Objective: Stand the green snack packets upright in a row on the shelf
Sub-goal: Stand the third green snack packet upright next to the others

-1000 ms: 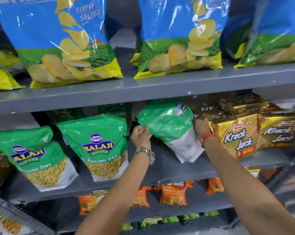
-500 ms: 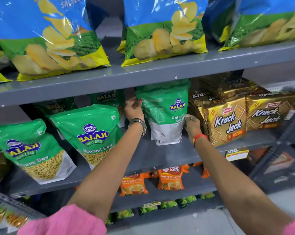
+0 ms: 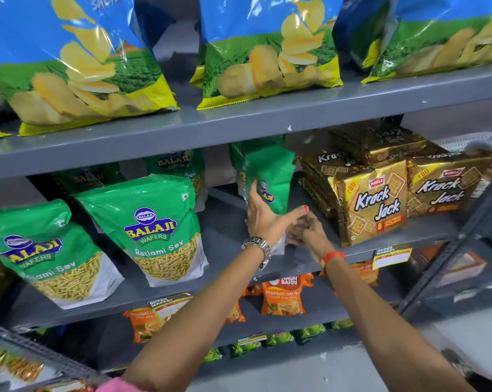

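The glossy green plastic snack packet (image 3: 270,171) stands at the centre of the frame on the grey metal shelf (image 3: 227,236), just beside the stacked gold biscuit cartons (image 3: 374,205). The left hand (image 3: 267,222) lies against its front with fingers straight, gripping nothing. The right hand (image 3: 309,233) curls at the packet's white base — whether it pinches there is too blurred to tell. Once released, the soft pouch could slump forward or leftward — its base, hidden by the hands, may not sit flat, and nothing props that side.

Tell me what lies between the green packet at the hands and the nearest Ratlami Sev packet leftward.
Head view: only bare grey shelf between that green packet and the Ratlami Sev packet.
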Motion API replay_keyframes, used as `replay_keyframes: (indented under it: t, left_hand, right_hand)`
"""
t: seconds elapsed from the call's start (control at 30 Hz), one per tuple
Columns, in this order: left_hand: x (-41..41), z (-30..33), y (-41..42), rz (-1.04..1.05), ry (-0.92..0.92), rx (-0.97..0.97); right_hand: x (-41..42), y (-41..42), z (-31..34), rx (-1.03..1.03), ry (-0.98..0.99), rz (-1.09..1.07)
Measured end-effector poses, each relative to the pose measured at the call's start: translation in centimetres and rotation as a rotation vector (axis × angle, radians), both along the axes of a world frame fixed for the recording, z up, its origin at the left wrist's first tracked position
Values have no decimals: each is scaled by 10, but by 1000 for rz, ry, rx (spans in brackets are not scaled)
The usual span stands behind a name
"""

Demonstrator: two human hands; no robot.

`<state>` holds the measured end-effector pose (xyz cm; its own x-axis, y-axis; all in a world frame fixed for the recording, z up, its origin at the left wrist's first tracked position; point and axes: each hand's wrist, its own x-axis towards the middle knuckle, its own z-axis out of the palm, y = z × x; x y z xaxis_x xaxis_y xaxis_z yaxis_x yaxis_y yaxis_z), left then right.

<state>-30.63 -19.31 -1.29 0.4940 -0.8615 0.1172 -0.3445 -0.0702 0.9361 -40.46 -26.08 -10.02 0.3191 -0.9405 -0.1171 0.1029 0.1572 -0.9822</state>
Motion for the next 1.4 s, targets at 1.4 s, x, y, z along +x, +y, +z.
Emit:
replay_keyframes:
  t: [1.4]
  left_hand:
    - [63,-13,0,33,825,-141]
  right_hand:
    - [8,-6,40,-122,-135,28]
